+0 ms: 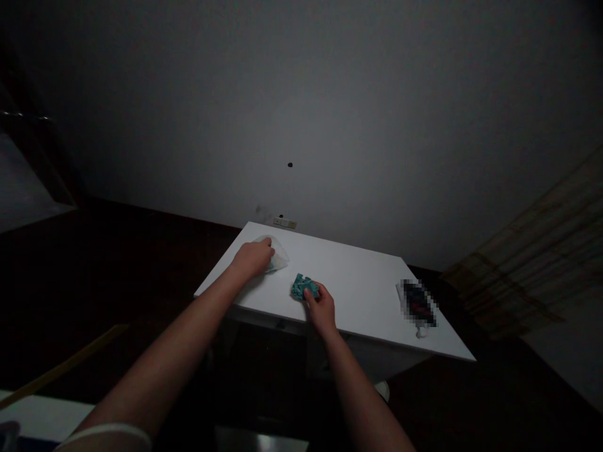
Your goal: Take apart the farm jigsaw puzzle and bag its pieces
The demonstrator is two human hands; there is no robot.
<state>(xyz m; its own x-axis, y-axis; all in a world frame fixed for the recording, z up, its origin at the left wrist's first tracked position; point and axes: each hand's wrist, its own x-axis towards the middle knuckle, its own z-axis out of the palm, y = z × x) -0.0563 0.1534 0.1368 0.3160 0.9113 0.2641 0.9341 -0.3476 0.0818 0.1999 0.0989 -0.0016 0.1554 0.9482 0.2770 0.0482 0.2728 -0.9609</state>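
On the left part of the white table (358, 276), my left hand (254, 256) is at a clear plastic bag (280, 254), its fingers bent and closed on the plastic. A little teal shows through the bag near its lower edge. Whether anything else is between those fingers is hidden. My right hand (323, 309) grips a flat teal patterned piece (301, 287) with a notched edge, like joined jigsaw pieces. The thumb lies on top of it, and the piece is just above or on the table near the front edge; I cannot tell which.
A blurred-out dark object with a pale edge (418, 304) lies at the table's right end. Behind the table is a grey wall with a socket strip (285, 222). A patterned curtain (513, 282) hangs at right. A white surface (42, 417) shows at lower left.
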